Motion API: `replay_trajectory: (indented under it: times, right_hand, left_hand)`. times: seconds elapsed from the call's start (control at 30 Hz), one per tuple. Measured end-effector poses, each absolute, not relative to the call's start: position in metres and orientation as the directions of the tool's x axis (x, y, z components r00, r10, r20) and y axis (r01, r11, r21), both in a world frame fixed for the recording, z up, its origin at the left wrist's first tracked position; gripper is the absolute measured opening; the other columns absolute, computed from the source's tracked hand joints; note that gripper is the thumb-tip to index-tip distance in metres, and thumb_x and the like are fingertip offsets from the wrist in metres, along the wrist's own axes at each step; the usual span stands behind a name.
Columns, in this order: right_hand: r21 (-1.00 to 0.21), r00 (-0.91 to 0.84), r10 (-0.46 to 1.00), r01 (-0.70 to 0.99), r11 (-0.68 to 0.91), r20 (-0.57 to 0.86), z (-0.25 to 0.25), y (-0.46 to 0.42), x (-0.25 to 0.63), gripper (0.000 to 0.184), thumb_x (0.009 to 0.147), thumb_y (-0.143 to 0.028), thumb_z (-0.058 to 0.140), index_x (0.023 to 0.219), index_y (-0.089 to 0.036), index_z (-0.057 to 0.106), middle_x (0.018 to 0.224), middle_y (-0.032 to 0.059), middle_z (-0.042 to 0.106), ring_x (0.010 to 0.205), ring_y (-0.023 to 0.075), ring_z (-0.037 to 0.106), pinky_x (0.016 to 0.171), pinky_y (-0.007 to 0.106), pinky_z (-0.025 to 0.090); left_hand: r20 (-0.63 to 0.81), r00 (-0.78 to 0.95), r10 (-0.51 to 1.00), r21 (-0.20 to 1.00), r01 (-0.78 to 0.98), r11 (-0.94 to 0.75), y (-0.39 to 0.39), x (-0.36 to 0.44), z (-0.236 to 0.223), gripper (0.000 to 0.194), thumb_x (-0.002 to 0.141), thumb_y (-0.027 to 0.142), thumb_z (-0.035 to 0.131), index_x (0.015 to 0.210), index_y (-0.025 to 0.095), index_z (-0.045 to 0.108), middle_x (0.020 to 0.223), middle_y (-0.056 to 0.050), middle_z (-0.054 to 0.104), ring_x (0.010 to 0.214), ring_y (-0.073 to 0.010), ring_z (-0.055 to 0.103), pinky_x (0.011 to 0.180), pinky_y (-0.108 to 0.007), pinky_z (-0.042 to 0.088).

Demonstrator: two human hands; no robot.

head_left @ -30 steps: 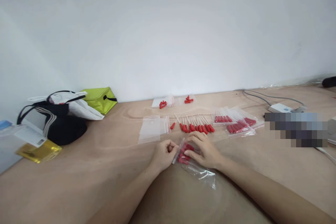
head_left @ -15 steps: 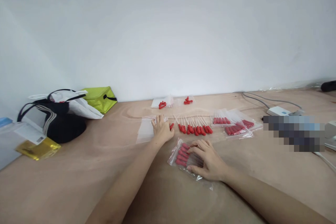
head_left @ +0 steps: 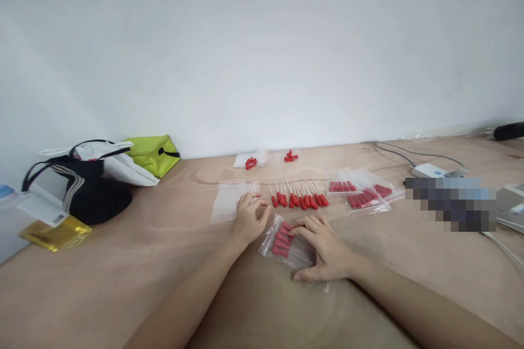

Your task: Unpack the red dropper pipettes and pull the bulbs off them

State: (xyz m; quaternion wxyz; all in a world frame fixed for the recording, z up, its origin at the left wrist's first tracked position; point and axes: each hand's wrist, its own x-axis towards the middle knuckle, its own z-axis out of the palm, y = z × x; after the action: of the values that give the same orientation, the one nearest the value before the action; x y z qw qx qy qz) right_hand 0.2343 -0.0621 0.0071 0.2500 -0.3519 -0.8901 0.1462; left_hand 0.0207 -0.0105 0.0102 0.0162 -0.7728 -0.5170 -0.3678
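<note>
Under the right hand (head_left: 321,251) lies a clear, shiny bag (head_left: 298,255).

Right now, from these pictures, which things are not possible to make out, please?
All in the head view:
Near bag: the right hand covers part of its contents.
Flat bags: the left hand hides their near right part; touch is unclear.
Pixelated patch: whatever lies behind it is masked.
Pale object: cut off by the right edge.
Pouch label: print too small.
</note>
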Motion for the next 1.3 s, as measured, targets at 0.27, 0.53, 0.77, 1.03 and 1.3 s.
replay_trajectory:
  times: [0.27,0.53,0.77,1.03,1.3]
  right_hand:
    - [-0.434,-0.698,0.662,0.525,0.732,0.273,0.008,-0.051,0.246,0.054,0.068,-0.057,0.057,0.113,-0.028,0.052,0.113,0.0062,0.051,0.099,0.0220,0.046,0.085,0.039,0.030]
    - [-0.424,-0.535,0.733,0.598,0.680,0.421,-0.008,-0.036,0.255,0.031,0.076,-0.043,0.055,0.097,-0.020,0.061,0.098,0.0089,0.056,0.089,0.0202,0.051,0.077,0.037,0.039]
    - [-0.501,-0.490,0.770,0.585,0.638,0.408,-0.010,-0.037,0.250,0.022,0.078,-0.037,0.054,0.086,-0.018,0.060,0.080,0.0050,0.055,0.072,0.0149,0.053,0.065,0.029,0.044]
    - [-0.526,-0.509,0.776,0.573,0.628,0.371,-0.008,-0.039,0.248,0.025,0.078,-0.039,0.054,0.089,-0.017,0.059,0.081,0.0048,0.052,0.070,0.0134,0.051,0.062,0.027,0.044]
    - [-0.544,-0.504,0.783,0.567,0.619,0.365,-0.007,-0.040,0.246,0.023,0.078,-0.039,0.055,0.086,-0.018,0.059,0.079,0.0038,0.053,0.066,0.0125,0.051,0.059,0.026,0.043]
  left_hand:
    - [0.338,0.393,0.855,0.602,0.608,-0.518,-0.052,0.002,0.014,0.010,0.074,0.018,0.052,0.074,0.018,0.062,0.078,-0.003,0.057,0.074,-0.0138,0.055,0.068,-0.027,0.045]
    - [0.212,0.404,0.890,0.580,0.681,-0.448,-0.048,0.004,0.017,0.017,0.069,0.021,0.059,0.084,0.021,0.066,0.084,-0.003,0.058,0.083,-0.0173,0.054,0.076,-0.031,0.044]
    - [0.173,0.382,0.908,0.555,0.724,-0.410,-0.046,0.006,0.016,0.038,0.059,0.033,0.071,0.096,0.024,0.064,0.079,-0.001,0.053,0.082,-0.0184,0.052,0.075,-0.033,0.043]
    - [0.169,0.362,0.917,0.652,0.657,-0.380,-0.042,0.005,0.016,0.030,0.058,0.024,0.070,0.088,0.019,0.063,0.081,-0.001,0.054,0.079,-0.0163,0.053,0.074,-0.030,0.042]
    - [0.211,0.375,0.903,0.648,0.638,-0.416,-0.046,0.007,0.019,0.026,0.062,0.033,0.068,0.082,0.019,0.059,0.084,-0.002,0.057,0.081,-0.0175,0.053,0.075,-0.031,0.042]
